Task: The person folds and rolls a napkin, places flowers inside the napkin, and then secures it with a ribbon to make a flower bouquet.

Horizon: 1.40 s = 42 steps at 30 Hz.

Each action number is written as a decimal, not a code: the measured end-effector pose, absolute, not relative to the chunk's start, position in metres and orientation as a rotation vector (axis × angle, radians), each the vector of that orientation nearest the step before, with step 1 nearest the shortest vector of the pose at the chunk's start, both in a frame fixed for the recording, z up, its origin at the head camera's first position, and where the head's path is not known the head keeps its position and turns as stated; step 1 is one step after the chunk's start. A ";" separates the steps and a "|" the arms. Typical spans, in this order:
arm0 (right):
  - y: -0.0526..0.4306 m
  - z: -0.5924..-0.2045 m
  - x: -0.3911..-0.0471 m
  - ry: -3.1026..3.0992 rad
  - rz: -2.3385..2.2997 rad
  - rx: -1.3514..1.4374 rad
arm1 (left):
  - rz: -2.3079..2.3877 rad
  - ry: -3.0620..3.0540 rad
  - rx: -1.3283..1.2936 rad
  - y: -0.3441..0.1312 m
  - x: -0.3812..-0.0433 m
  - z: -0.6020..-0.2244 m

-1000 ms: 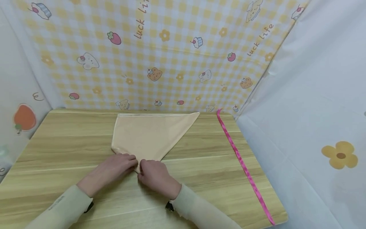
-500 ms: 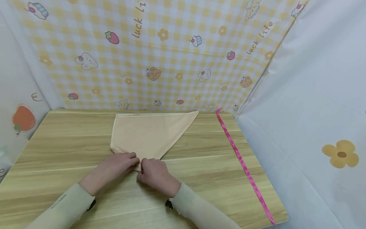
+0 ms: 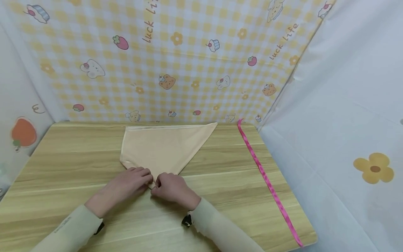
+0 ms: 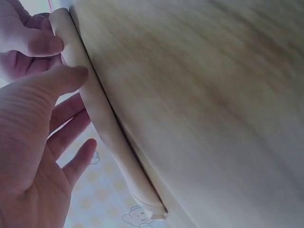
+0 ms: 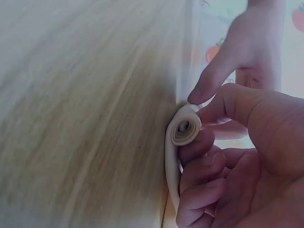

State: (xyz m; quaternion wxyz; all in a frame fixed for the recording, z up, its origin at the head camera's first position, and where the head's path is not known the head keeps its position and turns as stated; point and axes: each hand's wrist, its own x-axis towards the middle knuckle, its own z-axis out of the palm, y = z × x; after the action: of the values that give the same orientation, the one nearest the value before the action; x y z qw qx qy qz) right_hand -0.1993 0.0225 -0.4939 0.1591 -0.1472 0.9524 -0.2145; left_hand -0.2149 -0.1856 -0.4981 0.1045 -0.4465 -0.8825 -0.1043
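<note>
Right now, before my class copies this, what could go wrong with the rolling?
The roll could skew: the left grip and right grip both sit toward one end, leaving its other end unheld. Its coiled end looks hollow near the centre, so it might loosen if released. The cloth tapers to a point at the far right, so later turns may come out uneven.

- Sleeved left forearm [image 3: 69,227] and right forearm [image 3: 225,227] slant inward toward each other.
- Left hand [image 3: 132,180], back upward, pinches: left thumb [image 4: 69,80] nearly straight, left fingers [image 4: 69,114] opposite it.
- Right hand [image 3: 172,188], just beside, pinches too: right fingers [image 5: 202,171] curled toward the palm [image 5: 247,190], right thumb [image 5: 228,104] opposing them.
</note>
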 end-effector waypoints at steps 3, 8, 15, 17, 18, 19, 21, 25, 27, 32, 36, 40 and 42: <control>0.026 -0.494 -0.201 2.670 -0.663 -0.410 | -0.316 -2.597 -1.313 -0.184 -0.215 -0.498; 0.030 -0.494 -0.200 2.692 -0.651 -0.447 | -0.348 -2.637 -1.327 -0.182 -0.218 -0.496; 0.027 -0.490 -0.193 2.812 -0.502 -0.560 | -0.452 -2.575 -1.379 -0.180 -0.223 -0.497; 0.025 -0.490 -0.191 2.838 -0.460 -0.576 | -0.431 -2.542 -1.373 -0.180 -0.224 -0.500; 0.024 -0.490 -0.191 2.852 -0.441 -0.583 | -0.414 -2.532 -1.365 -0.180 -0.224 -0.501; 0.023 -0.490 -0.190 2.863 -0.426 -0.588 | -0.400 -2.528 -1.359 -0.180 -0.225 -0.502; 0.022 -0.491 -0.189 2.876 -0.414 -0.592 | -0.370 -2.534 -1.346 -0.180 -0.225 -0.503; 0.020 -0.492 -0.189 2.876 -0.445 -0.560 | -0.367 -2.570 -1.338 -0.179 -0.226 -0.505; 0.021 -0.493 -0.190 2.865 -0.482 -0.537 | -0.365 -2.575 -1.336 -0.178 -0.226 -0.504; 0.027 -0.497 -0.196 2.743 -0.699 -0.423 | -0.360 -2.560 -1.361 -0.177 -0.227 -0.504; 0.036 -0.501 -0.203 2.610 -0.910 -0.344 | -0.360 -2.549 -1.379 -0.177 -0.227 -0.504; 0.041 -0.503 -0.208 2.541 -0.998 -0.342 | -0.360 -2.562 -1.368 -0.176 -0.227 -0.503; 0.043 -0.503 -0.209 2.534 -0.996 -0.352 | -0.367 -2.577 -1.356 -0.175 -0.227 -0.502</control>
State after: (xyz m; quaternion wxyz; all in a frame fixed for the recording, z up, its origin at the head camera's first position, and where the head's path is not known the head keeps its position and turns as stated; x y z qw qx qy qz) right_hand -0.2087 0.0427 -0.5029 0.1967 -0.1257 0.9050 -0.3555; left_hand -0.2267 -0.1752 -0.5020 0.1029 -0.4596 -0.8733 -0.1245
